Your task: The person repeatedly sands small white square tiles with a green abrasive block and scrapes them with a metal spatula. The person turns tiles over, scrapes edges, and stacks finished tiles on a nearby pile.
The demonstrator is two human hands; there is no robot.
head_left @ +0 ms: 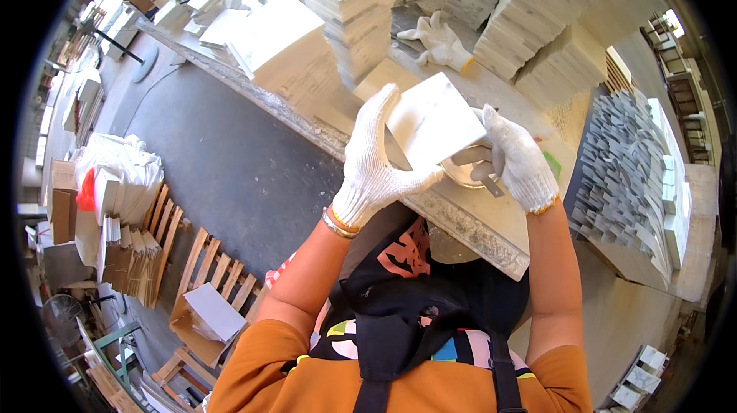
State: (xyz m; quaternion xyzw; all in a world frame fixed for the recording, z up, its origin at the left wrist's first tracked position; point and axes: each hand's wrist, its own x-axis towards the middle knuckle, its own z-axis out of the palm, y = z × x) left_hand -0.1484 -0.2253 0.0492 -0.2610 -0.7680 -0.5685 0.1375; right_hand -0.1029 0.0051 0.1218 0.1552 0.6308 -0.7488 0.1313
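Note:
A square white marble tile (436,120) is tilted in front of me above the worktable. My left hand (372,163), in a white knitted glove, is closed on its left side, fingers at the left corner and thumb along the near edge. My right hand (522,160), gloved too, is closed on a small metal putty knife (485,175) whose blade points down toward the table. Its fingertips are near the tile's right corner; whether they touch it I cannot tell. A round shallow container (463,176) lies partly hidden below the tile and knife.
Stacks of white tiles (349,18) stand along the table (491,240), with taller stacks (530,6) behind. A loose white glove (437,43) lies between them. Many narrow grey pieces (622,175) cover a surface at right. Wooden pallets (215,263) and cartons are on the floor at left.

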